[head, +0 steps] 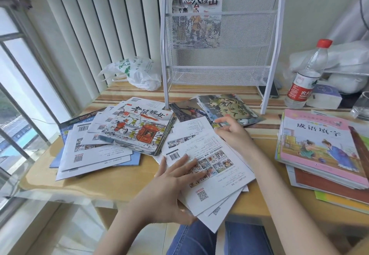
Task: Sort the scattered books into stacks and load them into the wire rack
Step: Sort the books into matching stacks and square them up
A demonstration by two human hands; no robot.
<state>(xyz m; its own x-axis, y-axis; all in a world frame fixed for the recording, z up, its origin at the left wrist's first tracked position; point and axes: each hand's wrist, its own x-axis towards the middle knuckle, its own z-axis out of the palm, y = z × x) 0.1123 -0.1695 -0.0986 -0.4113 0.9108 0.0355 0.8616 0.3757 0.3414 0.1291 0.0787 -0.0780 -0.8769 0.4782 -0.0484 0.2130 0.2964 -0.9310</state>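
A white wire rack (pixel 219 69) stands at the back of the table with one picture book (pixel 196 15) in its upper pocket. Thin books lie scattered below it. A loose pile of white back-cover books (pixel 217 179) lies in front of me. My left hand (pixel 169 187) rests flat on that pile, fingers spread. My right hand (pixel 231 131) touches the pile's far edge with curled fingers near a dark picture book (pixel 227 107). A stack topped by a red-sedan cover (pixel 139 127) lies to the left over more white books (pixel 93 155).
A taller stack with a pink cover (pixel 319 149) sits at the right. A water bottle (pixel 307 75), a tissue box (pixel 325 97) and a glass (pixel 362 107) stand at back right. A plastic bag (pixel 137 73) lies back left by the window. My knees show below the table edge.
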